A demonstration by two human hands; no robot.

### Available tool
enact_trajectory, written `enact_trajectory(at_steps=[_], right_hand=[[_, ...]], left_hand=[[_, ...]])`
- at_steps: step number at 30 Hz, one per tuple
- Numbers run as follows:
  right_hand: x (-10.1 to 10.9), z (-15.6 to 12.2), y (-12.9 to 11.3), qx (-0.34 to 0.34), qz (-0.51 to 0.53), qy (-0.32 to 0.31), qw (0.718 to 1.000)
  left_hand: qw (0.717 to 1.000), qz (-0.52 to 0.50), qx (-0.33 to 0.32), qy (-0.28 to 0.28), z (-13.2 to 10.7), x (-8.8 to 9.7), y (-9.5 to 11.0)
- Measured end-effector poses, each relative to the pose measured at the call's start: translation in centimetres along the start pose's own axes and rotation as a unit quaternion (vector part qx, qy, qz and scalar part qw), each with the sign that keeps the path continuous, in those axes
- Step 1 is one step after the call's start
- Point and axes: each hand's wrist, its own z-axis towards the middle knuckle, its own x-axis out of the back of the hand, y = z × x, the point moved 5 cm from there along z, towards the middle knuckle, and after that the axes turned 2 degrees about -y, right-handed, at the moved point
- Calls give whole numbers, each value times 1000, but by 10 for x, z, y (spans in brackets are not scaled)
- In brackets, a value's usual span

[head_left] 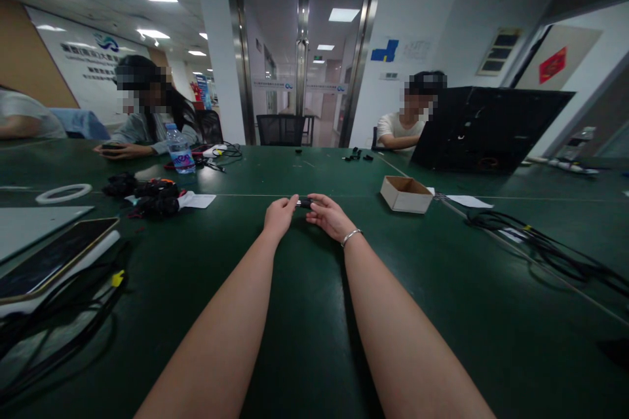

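Note:
Both hands meet over the middle of the green table. Between them is a small black stick with a silver metal end (303, 203), which resembles a USB stick. My left hand (281, 217) pinches its silver end between thumb and fingers. On the other side, the fingers of my right hand (330, 216) close around the black end. A silver bracelet (352, 237) circles my right wrist. To the right of my hands stands an open cardboard box (406, 195); how deep its contents lie, if any, is hidden.
At left lie a phone (54, 262), black cables (63, 334), a white ring (63, 193) and black gear (157, 196). Behind them stands a water bottle (181, 150). More cables (535, 242) and a large black panel (486, 131) are at right. Other people sit across the table.

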Motion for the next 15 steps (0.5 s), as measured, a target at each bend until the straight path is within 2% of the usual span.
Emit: enact_trajectory(at_steps=[6,13,15], right_hand=[[3,1,1,-16,11,45,999],[5,2,1,-11,18,58,998],[5,1,1,-12,18,61,998]], left_hand=[[999,-37,-20,-4,-1,-3,3],[994,-97,-38,-24,-7,-2,17],[993,-114,-22,-25,-8,-3,18]])
